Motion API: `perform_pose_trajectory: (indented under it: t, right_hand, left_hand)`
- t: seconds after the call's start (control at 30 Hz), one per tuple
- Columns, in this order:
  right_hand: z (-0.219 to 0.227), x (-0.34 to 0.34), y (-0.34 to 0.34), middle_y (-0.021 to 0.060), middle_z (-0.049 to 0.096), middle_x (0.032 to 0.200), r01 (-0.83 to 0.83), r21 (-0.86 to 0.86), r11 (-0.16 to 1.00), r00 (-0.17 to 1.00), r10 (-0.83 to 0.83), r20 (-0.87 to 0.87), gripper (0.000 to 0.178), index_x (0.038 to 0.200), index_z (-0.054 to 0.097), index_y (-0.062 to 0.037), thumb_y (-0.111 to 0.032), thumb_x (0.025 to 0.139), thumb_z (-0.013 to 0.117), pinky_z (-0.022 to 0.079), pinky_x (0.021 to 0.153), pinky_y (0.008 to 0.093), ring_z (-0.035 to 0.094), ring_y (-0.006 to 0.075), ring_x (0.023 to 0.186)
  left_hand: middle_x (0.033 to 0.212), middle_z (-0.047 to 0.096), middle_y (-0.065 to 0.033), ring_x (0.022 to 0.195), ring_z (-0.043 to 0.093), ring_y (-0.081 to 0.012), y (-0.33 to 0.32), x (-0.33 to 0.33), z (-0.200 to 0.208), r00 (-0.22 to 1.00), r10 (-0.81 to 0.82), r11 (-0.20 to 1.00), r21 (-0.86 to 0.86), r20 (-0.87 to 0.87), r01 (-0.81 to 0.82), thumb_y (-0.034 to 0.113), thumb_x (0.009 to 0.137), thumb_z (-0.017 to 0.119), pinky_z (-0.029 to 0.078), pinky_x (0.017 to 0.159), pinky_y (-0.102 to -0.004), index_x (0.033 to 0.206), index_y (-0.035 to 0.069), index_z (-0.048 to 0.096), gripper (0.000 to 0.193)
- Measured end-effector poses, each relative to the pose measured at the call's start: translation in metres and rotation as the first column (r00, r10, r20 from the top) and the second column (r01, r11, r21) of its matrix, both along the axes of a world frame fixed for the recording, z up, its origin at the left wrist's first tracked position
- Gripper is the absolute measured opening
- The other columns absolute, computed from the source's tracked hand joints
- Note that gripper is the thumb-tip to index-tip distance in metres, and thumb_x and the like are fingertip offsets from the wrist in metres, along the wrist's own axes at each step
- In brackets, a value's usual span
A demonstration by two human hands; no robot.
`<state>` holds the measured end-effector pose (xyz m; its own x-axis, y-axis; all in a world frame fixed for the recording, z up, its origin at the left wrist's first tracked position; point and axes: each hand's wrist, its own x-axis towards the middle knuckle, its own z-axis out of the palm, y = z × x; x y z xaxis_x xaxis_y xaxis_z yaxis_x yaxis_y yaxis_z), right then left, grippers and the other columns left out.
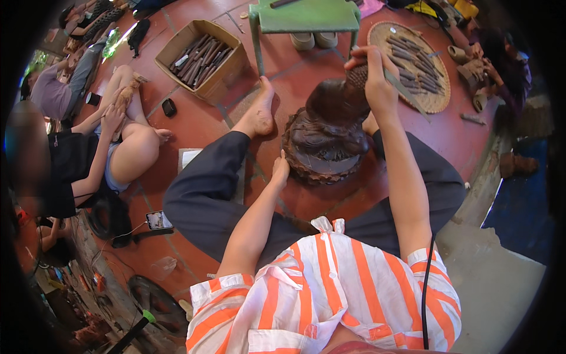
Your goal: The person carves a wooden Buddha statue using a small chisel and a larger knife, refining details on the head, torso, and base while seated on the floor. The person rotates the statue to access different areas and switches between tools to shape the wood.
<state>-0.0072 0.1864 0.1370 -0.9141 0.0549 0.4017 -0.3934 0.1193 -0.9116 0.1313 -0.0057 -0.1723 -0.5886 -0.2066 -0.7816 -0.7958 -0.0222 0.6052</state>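
Note:
A dark brown carved wooden statue [327, 133] stands on the floor between my bent legs. Its head [356, 76] is covered in small knobs, and its round base [324, 171] has a scalloped rim. My left hand [281, 171] rests against the near left side of the base, its fingers partly hidden. At the statue's head, my right hand [380, 82] is closed on a thin, flat greyish strip [410, 97], which sticks out toward the lower right. Whether this strip is sandpaper or a stiff tool I cannot make out.
A cardboard box [221, 94] of dark-handled tools sits ahead left; a round woven tray [439, 106] with several more lies ahead right. Between them stands a green stool [306, 20]. A person [76, 153] sits at my left holding a light carving. A phone [159, 220] lies nearby.

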Motion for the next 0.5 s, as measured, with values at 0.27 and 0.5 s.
perform_pose_trajectory:
  t: [0.27,0.5]
  right_hand:
    - [-0.023,-0.117,0.017,0.0088,0.068,0.08,0.009,0.078,0.997,0.995,-0.002,-0.097,0.034,0.098,0.063,-0.0016,-0.03,0.101,0.046,0.049,0.069,0.0271,0.064,0.0163,0.075]
    - [-0.033,-0.157,-0.028,0.0065,0.062,0.065,-0.114,0.074,0.991,0.993,0.111,0.037,0.035,0.089,0.063,0.0009,-0.025,0.1,0.042,0.047,0.057,0.0298,0.059,0.0155,0.059]
  left_hand:
    - [0.124,0.059,-0.0194,0.109,0.061,-0.0326,0.024,-0.005,0.067,1.0,0.008,0.99,0.144,0.022,-0.011,0.058,0.1,0.021,0.055,0.081,-0.046,0.133,0.0,0.047,0.072]
    - [0.114,0.064,-0.0148,0.089,0.069,-0.0268,0.02,0.03,0.114,0.988,0.101,0.902,0.409,0.119,-0.141,0.06,0.1,0.022,0.061,0.059,-0.0379,0.132,0.004,0.045,0.068]
